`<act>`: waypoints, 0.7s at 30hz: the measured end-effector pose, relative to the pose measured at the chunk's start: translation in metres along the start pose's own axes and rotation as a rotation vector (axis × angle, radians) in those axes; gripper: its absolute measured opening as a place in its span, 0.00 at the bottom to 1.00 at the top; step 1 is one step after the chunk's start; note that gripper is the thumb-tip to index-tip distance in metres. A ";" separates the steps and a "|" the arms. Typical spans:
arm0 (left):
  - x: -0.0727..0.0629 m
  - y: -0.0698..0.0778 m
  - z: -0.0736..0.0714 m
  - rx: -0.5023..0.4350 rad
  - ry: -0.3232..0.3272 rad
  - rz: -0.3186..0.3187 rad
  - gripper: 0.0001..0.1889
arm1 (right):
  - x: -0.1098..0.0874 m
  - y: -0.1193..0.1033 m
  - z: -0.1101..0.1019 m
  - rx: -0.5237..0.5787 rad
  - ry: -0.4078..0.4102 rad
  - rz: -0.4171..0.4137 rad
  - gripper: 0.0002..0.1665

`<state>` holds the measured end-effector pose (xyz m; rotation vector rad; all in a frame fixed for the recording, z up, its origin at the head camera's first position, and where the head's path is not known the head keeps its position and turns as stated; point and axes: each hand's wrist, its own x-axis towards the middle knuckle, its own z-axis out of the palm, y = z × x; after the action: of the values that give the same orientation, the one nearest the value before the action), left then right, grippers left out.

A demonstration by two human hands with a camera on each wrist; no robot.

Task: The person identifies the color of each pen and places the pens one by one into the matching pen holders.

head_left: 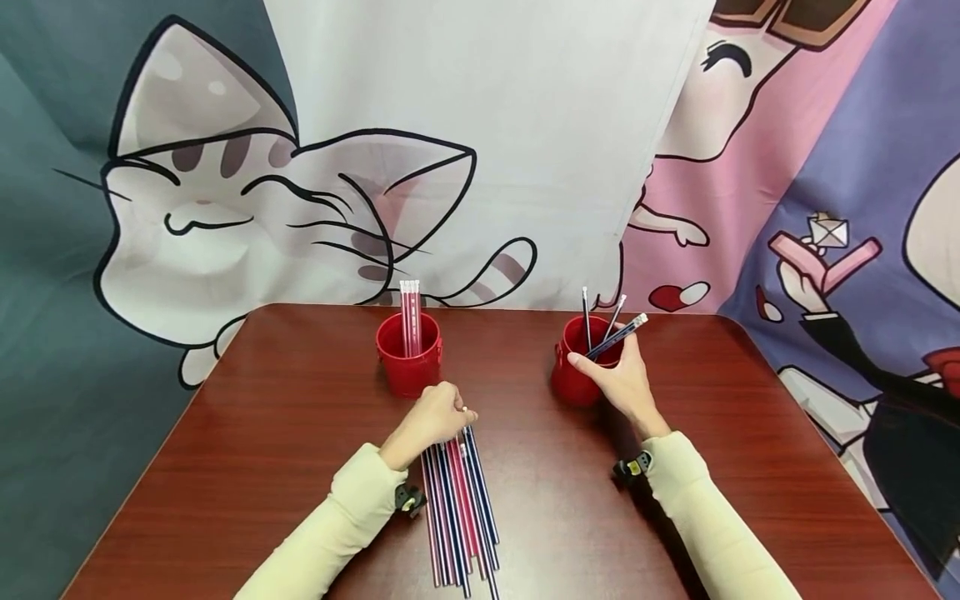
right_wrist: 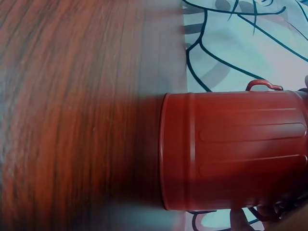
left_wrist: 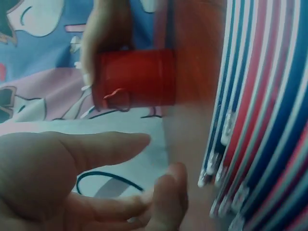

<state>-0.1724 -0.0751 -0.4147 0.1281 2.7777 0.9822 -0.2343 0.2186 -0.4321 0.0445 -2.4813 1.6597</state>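
My left hand hovers over the eraser ends of a row of striped pencils lying on the table. In the left wrist view, its thumb is extended and the fingers are loosely bent, with a gap between and nothing held. My right hand grips the right red bucket at its rim, thumb on the near side and fingers at the far right. Several dark pencils stand or lean in that bucket, some tilted toward the right hand. The right wrist view shows the bucket's ribbed side close up.
A second red bucket stands to the left at the back, holding several pink pencils. Both buckets stand on the brown wooden table. Behind its far edge hangs a cartoon-printed curtain.
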 end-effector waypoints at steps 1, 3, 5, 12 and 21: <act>0.002 0.002 0.003 0.024 -0.010 -0.021 0.13 | 0.000 0.000 0.000 0.009 0.000 0.003 0.51; 0.006 0.004 0.007 0.077 -0.020 -0.048 0.13 | 0.001 0.001 0.001 0.019 -0.001 0.003 0.50; 0.009 0.005 0.011 0.123 -0.014 -0.066 0.13 | 0.001 0.001 0.001 0.015 0.001 0.002 0.50; 0.022 0.001 0.020 0.229 0.011 -0.076 0.11 | 0.000 0.001 0.003 -0.029 0.009 -0.019 0.53; 0.024 0.008 0.021 0.138 0.119 -0.052 0.16 | 0.000 0.004 0.002 -0.038 0.033 -0.045 0.53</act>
<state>-0.1909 -0.0521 -0.4290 0.0170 2.9401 0.8109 -0.2351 0.2181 -0.4361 0.0676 -2.4680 1.5832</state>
